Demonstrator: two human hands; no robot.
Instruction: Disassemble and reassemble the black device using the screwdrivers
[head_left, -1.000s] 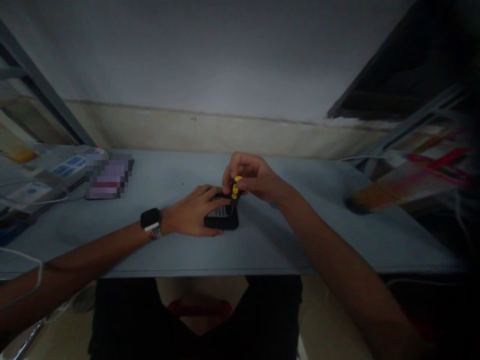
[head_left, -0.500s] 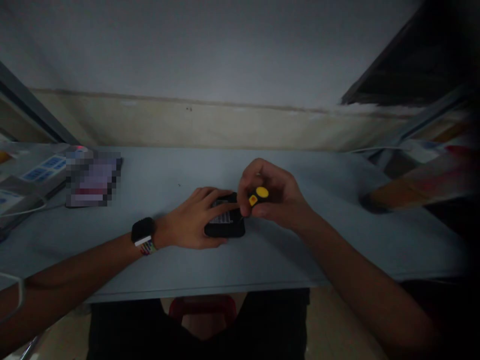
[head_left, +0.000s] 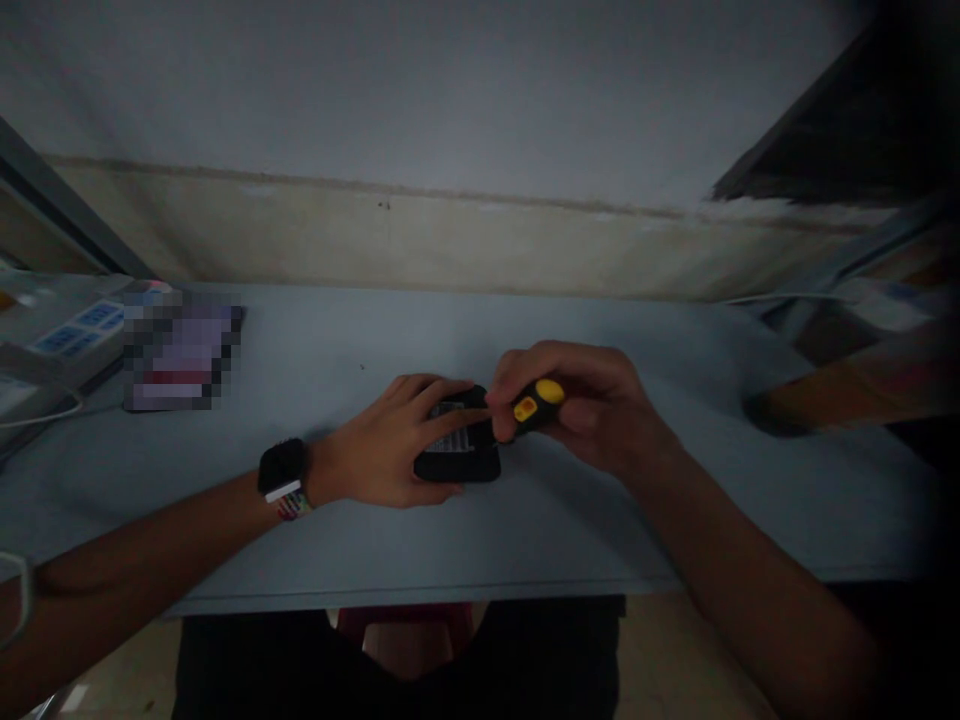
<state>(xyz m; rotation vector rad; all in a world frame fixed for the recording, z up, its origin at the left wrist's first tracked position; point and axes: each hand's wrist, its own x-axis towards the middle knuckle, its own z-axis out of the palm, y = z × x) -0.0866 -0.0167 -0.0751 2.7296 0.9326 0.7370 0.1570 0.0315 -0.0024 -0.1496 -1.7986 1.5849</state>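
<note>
A small black device (head_left: 459, 455) with a white label lies flat on the grey table (head_left: 315, 520). My left hand (head_left: 390, 450) rests on it with the fingers laid flat along its top and left side, pinning it down. A black watch (head_left: 281, 468) is on that wrist. My right hand (head_left: 592, 405) is closed round a short screwdriver with a yellow and black handle (head_left: 536, 402), tilted low, its tip at the device's right edge.
A blurred flat package (head_left: 180, 355) lies at the table's left. Boxes with blue labels (head_left: 67, 335) and a white cable (head_left: 45, 412) sit at the far left. A brown object (head_left: 847, 390) and clutter are at the right. The wall runs close behind the table.
My right hand has shifted right and lowered the screwdriver from nearly upright over the device to a low slant at its right edge. My left hand stays on the device.
</note>
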